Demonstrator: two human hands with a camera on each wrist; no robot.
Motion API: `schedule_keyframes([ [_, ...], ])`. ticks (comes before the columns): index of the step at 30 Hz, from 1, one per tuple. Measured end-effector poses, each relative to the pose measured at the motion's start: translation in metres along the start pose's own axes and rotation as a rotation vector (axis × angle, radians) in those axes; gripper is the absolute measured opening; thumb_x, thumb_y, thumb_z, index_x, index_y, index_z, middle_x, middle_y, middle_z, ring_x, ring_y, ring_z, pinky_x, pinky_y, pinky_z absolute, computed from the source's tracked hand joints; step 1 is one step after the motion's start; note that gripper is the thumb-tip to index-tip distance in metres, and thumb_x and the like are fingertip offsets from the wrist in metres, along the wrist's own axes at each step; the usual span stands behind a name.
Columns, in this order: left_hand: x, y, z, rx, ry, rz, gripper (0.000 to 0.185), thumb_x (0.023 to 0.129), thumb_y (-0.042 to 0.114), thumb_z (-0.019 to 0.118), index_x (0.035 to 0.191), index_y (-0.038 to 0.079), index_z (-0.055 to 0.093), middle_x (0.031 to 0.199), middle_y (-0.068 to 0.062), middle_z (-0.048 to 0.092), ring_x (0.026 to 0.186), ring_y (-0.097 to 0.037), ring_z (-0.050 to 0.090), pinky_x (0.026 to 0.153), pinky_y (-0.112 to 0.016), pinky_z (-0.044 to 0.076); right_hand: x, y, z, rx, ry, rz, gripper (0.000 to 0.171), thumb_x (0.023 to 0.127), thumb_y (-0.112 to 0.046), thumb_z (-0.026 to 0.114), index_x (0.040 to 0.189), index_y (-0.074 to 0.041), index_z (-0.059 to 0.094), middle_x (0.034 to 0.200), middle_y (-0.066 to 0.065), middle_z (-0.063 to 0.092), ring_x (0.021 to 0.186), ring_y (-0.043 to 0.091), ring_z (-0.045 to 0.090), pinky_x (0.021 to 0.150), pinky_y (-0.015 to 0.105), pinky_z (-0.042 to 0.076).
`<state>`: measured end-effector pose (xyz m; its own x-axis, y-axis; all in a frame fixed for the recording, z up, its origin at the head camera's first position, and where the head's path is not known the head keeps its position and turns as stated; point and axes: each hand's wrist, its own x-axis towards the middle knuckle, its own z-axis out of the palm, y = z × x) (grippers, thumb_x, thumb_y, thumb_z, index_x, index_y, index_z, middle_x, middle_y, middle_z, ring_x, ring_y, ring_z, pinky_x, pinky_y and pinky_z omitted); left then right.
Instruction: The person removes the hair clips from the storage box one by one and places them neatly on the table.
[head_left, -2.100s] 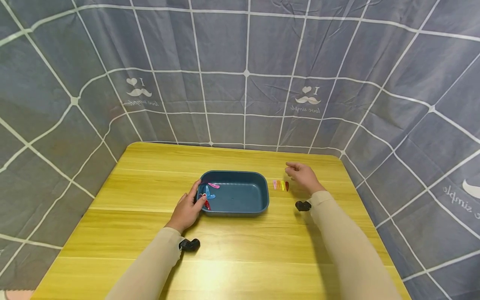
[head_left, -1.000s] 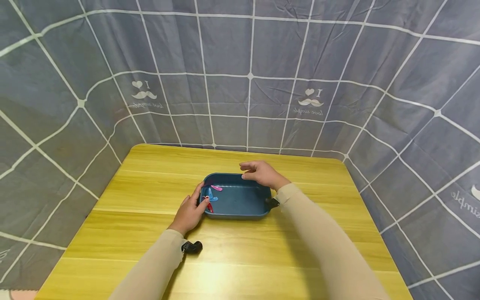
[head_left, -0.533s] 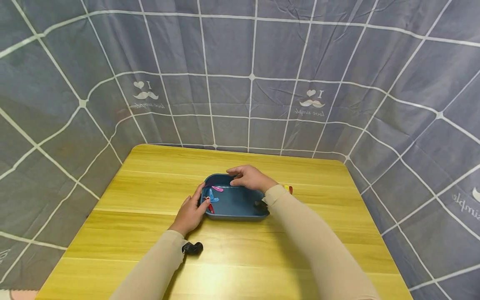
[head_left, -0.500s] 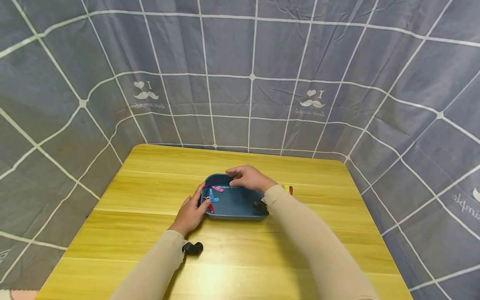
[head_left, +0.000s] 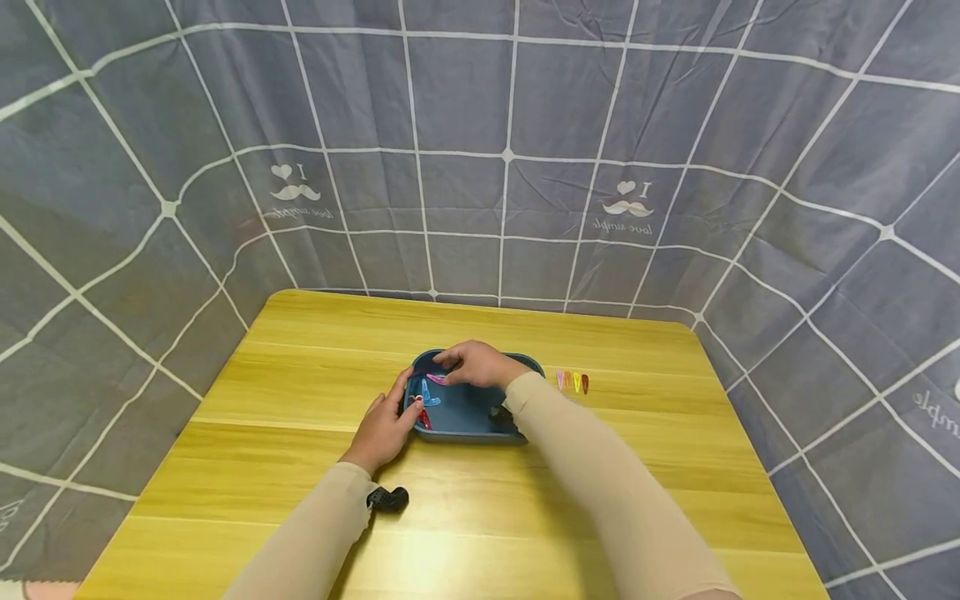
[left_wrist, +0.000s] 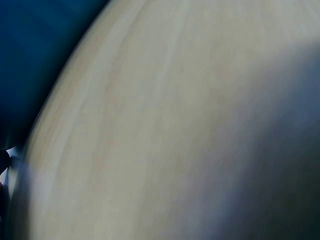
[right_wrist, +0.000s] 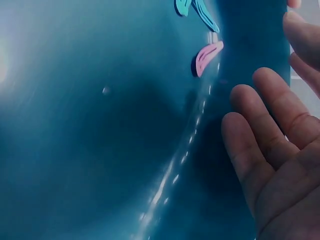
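A dark blue tray (head_left: 480, 415) sits mid-table, and its floor (right_wrist: 100, 130) fills the right wrist view. In its left end lie a pink hair clip (head_left: 435, 379) (right_wrist: 207, 56), a blue clip (head_left: 426, 397) (right_wrist: 197, 9) and a red clip (head_left: 424, 418). My left hand (head_left: 397, 406) holds the tray's left rim, thumb over the edge. My right hand (head_left: 452, 361) (right_wrist: 270, 135) hovers over the tray with relaxed, empty fingers, their tips just short of the pink clip. The left wrist view shows only a blurred beige sleeve (left_wrist: 175, 125).
A short row of small coloured clips (head_left: 572, 382) lies on the yellow wooden table (head_left: 300, 392) just right of the tray. Grey checked cloth (head_left: 487, 167) walls the table at the back and both sides. The table's front half is bare wood.
My right hand has left the clips on the table and crossed leftward over the tray, now reaching its left end near the pink clip. The left hand has kept its hold on the rim.
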<state>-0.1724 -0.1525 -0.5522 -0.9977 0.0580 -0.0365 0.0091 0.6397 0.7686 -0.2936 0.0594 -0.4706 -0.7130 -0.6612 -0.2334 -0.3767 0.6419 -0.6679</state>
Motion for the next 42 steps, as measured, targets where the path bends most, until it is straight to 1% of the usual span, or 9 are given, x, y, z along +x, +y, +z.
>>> schedule_keyframes([
  [6, 0.000, 0.002, 0.001, 0.006, 0.005, 0.018, 0.067, 0.110, 0.049, 0.048, 0.169, 0.037, 0.019, 0.162, -0.018, 0.048, 0.152, -0.051, 0.038, 0.130, -0.067, 0.017, 0.011, -0.001, 0.012, -0.085, -0.038, -0.001, 0.046, 0.098, -0.018, 0.076, 0.143, -0.017, 0.068, 0.128, 0.007, 0.074, 0.115, 0.021, 0.069, 0.095, 0.033, 0.060],
  [12, -0.002, 0.004, 0.002, 0.010, 0.011, 0.023, 0.065, 0.111, 0.045, 0.048, 0.169, 0.036, 0.020, 0.160, -0.018, 0.051, 0.153, -0.053, 0.035, 0.129, -0.069, 0.018, 0.020, 0.003, 0.025, -0.155, -0.080, -0.021, 0.046, 0.096, -0.016, 0.078, 0.141, -0.017, 0.070, 0.115, 0.004, 0.076, 0.093, 0.012, 0.065, 0.080, 0.024, 0.057],
  [17, -0.003, 0.006, 0.004, 0.004, 0.017, 0.020, 0.065, 0.111, 0.047, 0.048, 0.168, 0.038, 0.020, 0.160, -0.017, 0.051, 0.154, -0.054, 0.031, 0.128, -0.069, 0.020, 0.025, 0.005, 0.035, -0.207, -0.104, -0.048, 0.045, 0.094, -0.018, 0.080, 0.138, -0.015, 0.072, 0.103, 0.001, 0.072, 0.083, 0.010, 0.057, 0.072, 0.021, 0.050],
  [22, -0.002, 0.005, 0.004, 0.009, 0.015, 0.024, 0.065, 0.110, 0.050, 0.047, 0.168, 0.038, 0.020, 0.162, -0.017, 0.049, 0.155, -0.053, 0.030, 0.129, -0.069, 0.020, 0.025, 0.001, 0.041, -0.228, -0.106, -0.018, 0.042, 0.092, -0.020, 0.083, 0.133, -0.015, 0.074, 0.100, -0.002, 0.069, 0.083, 0.010, 0.055, 0.074, 0.023, 0.049],
  [27, -0.002, 0.004, 0.004, 0.015, 0.016, 0.020, 0.066, 0.110, 0.052, 0.047, 0.169, 0.038, 0.020, 0.162, -0.017, 0.049, 0.155, -0.053, 0.030, 0.129, -0.068, 0.020, 0.025, -0.004, 0.045, -0.288, -0.093, -0.026, 0.036, 0.091, -0.023, 0.085, 0.125, -0.016, 0.077, 0.100, -0.003, 0.069, 0.086, 0.009, 0.056, 0.080, 0.023, 0.051],
  [31, -0.002, 0.002, 0.003, 0.024, 0.018, 0.025, 0.066, 0.110, 0.054, 0.045, 0.169, 0.038, 0.020, 0.160, -0.017, 0.051, 0.154, -0.052, 0.034, 0.130, -0.065, 0.019, 0.025, -0.008, 0.046, -0.310, -0.082, -0.041, 0.028, 0.090, -0.021, 0.086, 0.117, -0.016, 0.079, 0.096, -0.003, 0.069, 0.082, 0.009, 0.056, 0.079, 0.023, 0.051],
  [36, -0.003, 0.002, 0.002, 0.016, 0.024, 0.025, 0.065, 0.110, 0.053, 0.045, 0.168, 0.037, 0.021, 0.158, -0.017, 0.054, 0.152, -0.052, 0.038, 0.131, -0.064, 0.018, 0.026, -0.010, 0.048, -0.322, -0.072, -0.048, 0.020, 0.091, -0.020, 0.084, 0.110, -0.017, 0.080, 0.086, -0.007, 0.068, 0.076, 0.006, 0.056, 0.075, 0.021, 0.051],
  [40, -0.003, 0.003, 0.002, 0.014, 0.023, 0.018, 0.064, 0.111, 0.051, 0.045, 0.168, 0.039, 0.020, 0.158, -0.018, 0.053, 0.153, -0.052, 0.035, 0.131, -0.065, 0.018, 0.027, -0.010, 0.049, -0.312, -0.060, -0.047, 0.018, 0.094, -0.026, 0.082, 0.109, -0.017, 0.081, 0.083, -0.009, 0.067, 0.073, 0.005, 0.056, 0.074, 0.021, 0.050],
  [42, -0.003, 0.003, 0.001, 0.015, 0.024, 0.019, 0.064, 0.111, 0.050, 0.046, 0.168, 0.039, 0.020, 0.157, -0.019, 0.054, 0.152, -0.052, 0.036, 0.131, -0.064, 0.019, 0.028, -0.010, 0.049, -0.311, -0.054, -0.049, 0.019, 0.094, -0.028, 0.082, 0.109, -0.016, 0.081, 0.083, -0.009, 0.067, 0.073, 0.005, 0.056, 0.073, 0.021, 0.050],
])
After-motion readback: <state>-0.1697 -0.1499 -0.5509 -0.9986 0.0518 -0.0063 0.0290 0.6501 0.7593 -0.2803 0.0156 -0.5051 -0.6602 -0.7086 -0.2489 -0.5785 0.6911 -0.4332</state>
